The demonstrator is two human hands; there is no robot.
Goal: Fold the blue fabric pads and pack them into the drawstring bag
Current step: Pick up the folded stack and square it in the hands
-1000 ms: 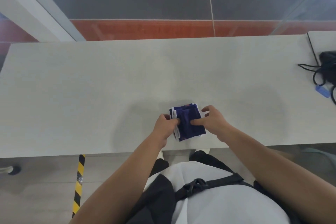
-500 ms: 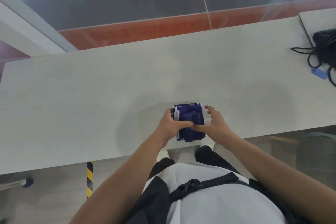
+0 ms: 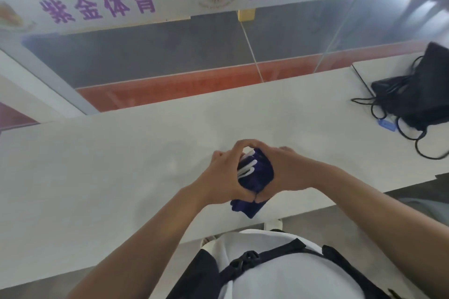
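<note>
Clasping the folded blue fabric pads (image 3: 258, 173) in curled left hand (image 3: 222, 177) and right hand (image 3: 290, 172), apparently ending the folding; next, likely carrying them right to the far-off drawstring bag (image 3: 422, 94).

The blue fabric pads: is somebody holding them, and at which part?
Yes. The left hand grips the blue fabric pads at their left side, the right hand at their right.

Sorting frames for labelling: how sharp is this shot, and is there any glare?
Head view: blue pads fairly sharp; top corners and drawstring bag motion-smeared; hazy reflections on the glass partition; faint shadow on the table left of the pads.
</note>
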